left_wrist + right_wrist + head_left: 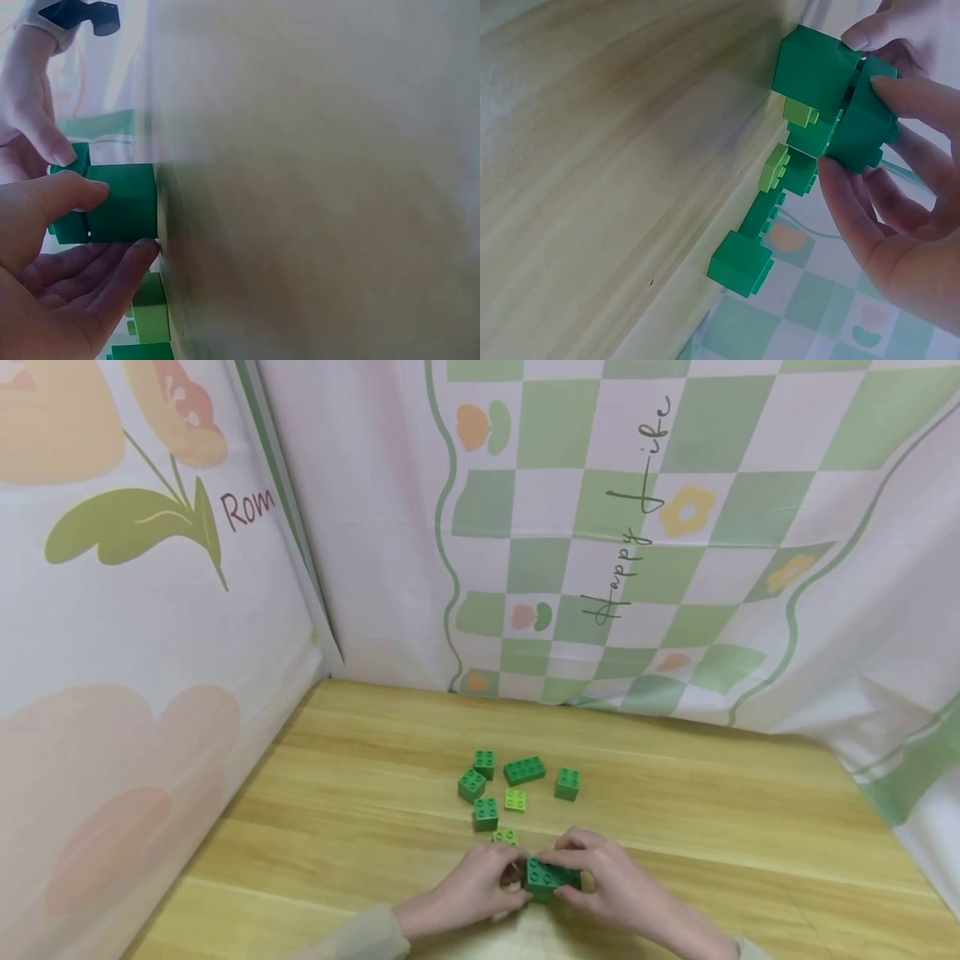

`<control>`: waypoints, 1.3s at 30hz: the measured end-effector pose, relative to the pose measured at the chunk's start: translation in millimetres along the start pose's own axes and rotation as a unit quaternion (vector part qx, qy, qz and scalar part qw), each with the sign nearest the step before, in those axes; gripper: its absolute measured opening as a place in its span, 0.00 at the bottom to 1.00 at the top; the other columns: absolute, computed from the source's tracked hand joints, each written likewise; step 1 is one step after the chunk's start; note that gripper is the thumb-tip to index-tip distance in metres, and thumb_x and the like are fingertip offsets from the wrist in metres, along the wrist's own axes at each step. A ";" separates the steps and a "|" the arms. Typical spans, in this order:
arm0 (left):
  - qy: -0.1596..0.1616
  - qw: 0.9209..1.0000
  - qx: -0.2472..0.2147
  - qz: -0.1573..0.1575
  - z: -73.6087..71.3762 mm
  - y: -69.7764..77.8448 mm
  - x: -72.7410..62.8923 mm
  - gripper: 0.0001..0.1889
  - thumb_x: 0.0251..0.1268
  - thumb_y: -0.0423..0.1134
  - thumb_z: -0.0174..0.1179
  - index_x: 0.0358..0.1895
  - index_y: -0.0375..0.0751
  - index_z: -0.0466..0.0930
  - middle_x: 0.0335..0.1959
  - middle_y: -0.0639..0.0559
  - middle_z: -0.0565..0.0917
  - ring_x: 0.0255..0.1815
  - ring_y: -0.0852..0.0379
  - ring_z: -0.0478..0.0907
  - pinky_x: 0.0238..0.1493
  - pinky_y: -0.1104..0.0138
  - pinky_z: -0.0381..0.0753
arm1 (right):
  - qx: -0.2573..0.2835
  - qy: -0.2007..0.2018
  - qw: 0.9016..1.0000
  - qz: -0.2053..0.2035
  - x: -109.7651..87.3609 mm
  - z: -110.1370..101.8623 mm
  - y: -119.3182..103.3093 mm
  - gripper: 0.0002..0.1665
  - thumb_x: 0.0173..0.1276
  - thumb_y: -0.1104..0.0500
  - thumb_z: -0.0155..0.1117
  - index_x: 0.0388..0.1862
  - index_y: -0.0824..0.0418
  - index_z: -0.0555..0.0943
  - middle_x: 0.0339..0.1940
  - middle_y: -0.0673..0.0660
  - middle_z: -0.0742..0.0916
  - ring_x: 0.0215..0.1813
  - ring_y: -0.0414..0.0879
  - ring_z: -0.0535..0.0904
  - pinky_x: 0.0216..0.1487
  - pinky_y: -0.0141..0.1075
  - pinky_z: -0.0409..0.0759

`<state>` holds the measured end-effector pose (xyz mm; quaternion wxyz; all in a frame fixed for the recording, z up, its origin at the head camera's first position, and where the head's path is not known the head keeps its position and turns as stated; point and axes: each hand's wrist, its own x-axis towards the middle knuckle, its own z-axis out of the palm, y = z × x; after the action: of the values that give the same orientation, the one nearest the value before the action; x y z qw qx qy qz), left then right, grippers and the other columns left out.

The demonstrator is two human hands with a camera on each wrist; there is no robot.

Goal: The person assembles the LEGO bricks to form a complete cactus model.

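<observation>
Low over the front of the table [360, 827], a long green building block [862, 124] lies across the top of a square green block [127, 202]. A narrow gap shows between the two in the right wrist view, and the long one juts out to the right. My right hand [618, 881] pinches the long block between thumb and fingers. From the left, my left hand [472, 885] grips the square block, thumb on its near side and fingers behind. A lime-green block [505, 837] sits just beyond the left fingertips.
Farther back stand several green square blocks [486, 814], one of them apart on the right [567, 783]. A long green block [524, 769] and a second lime block [514, 800] lie among them. Printed cloth [375, 568] hangs along the table's back and left edges.
</observation>
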<state>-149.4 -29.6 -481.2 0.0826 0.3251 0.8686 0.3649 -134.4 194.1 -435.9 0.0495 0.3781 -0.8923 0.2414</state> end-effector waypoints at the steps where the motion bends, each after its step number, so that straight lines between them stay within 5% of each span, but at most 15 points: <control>1: 0.000 1.000 0.000 -0.001 -0.1 0.0 0.1 0.16 0.58 0.36 0.69 0.50 0.41 0.83 0.37 0.57 0.85 0.31 0.75 0.72 0.32 0.84 0.75 | -0.004 0.001 1.000 -0.001 0.1 0.1 -0.3 0.26 0.51 0.62 0.77 0.53 0.56 0.86 0.42 0.49 0.87 0.42 0.37 0.81 0.41 0.28 0.85; 20: -0.002 1.000 0.012 -0.004 -3.1 2.8 1.5 0.15 0.57 0.38 0.71 0.49 0.42 0.84 0.34 0.58 0.85 0.28 0.74 0.71 0.29 0.84 0.74 | -0.037 0.048 0.998 -0.026 -1.0 7.2 -1.4 0.28 0.45 0.62 0.80 0.50 0.53 0.87 0.43 0.50 0.88 0.43 0.43 0.84 0.43 0.35 0.88; 31: -0.006 1.000 0.017 -0.008 -3.4 4.5 2.4 0.17 0.56 0.38 0.72 0.49 0.42 0.83 0.35 0.59 0.86 0.29 0.75 0.72 0.30 0.84 0.75 | -0.039 0.020 0.999 -0.013 -1.1 1.5 -2.1 0.28 0.49 0.61 0.78 0.53 0.56 0.86 0.44 0.53 0.89 0.44 0.46 0.84 0.42 0.36 0.88; 39: -0.004 1.000 0.013 -0.012 -3.7 4.1 1.9 0.16 0.56 0.38 0.72 0.48 0.41 0.84 0.35 0.58 0.86 0.28 0.75 0.72 0.29 0.84 0.75 | -0.064 0.041 0.997 -0.020 -2.3 5.3 -3.7 0.29 0.46 0.61 0.80 0.51 0.54 0.86 0.44 0.52 0.88 0.44 0.46 0.84 0.43 0.38 0.89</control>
<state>-150.2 -28.4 -475.5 0.0863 0.3175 0.8768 0.3508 -129.7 190.9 -439.7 0.1147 0.3823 -0.8953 0.1977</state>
